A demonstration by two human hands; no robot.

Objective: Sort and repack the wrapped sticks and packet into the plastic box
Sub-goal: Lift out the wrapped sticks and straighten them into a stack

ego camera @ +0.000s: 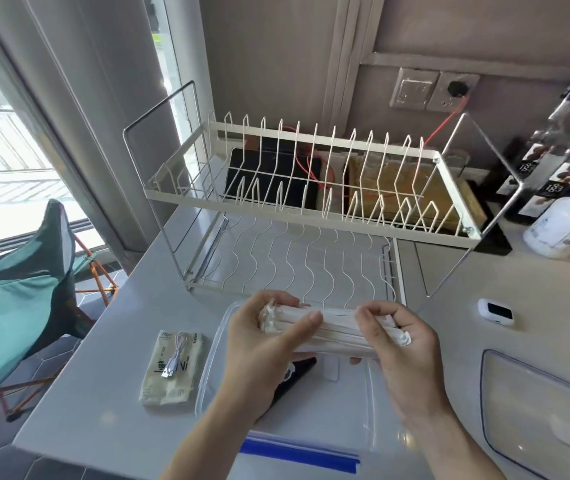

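Two hands hold one bundle of white wrapped sticks (325,332) lying crosswise above the clear plastic box (207,368) on the pale worktop (103,420). The left hand (262,344) has its grip clenched around the bundle's left end, thumb across the front; the right hand (401,351) grasps the right end, fingers curled over the twisted wrapper tips. A black packet (294,375) lies in the box beneath. Just left of the box rests a pale packet (172,368) with a coiled cable (176,355) on top. A wire dish rack (297,188) stands behind.
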